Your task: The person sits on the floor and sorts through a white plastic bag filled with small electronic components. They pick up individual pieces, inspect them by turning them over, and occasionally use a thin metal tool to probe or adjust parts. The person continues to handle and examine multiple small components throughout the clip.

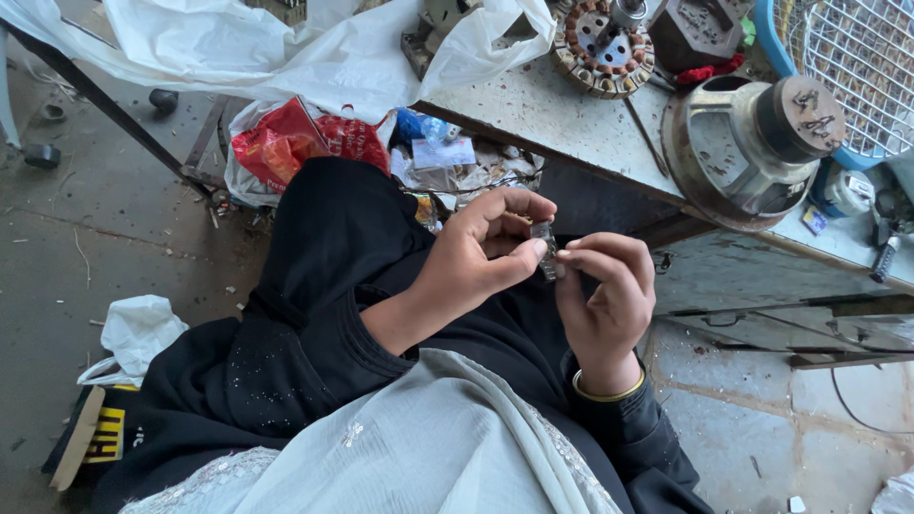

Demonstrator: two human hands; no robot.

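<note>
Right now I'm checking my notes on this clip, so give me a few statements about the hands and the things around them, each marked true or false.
1. Both hands pinch one small grey metal part between their fingertips. True.
2. The right hand wears a thin gold bangle at the wrist. True.
3. The left hand rests flat on the floor. False: it is raised over the lap, thumb and fingers on the part.
4. The big round grey metal speaker frame lies on the worn workbench. True.
5. The red plastic bag hangs from the right wrist. False: it lies under the bench edge, beyond the knee.
</note>
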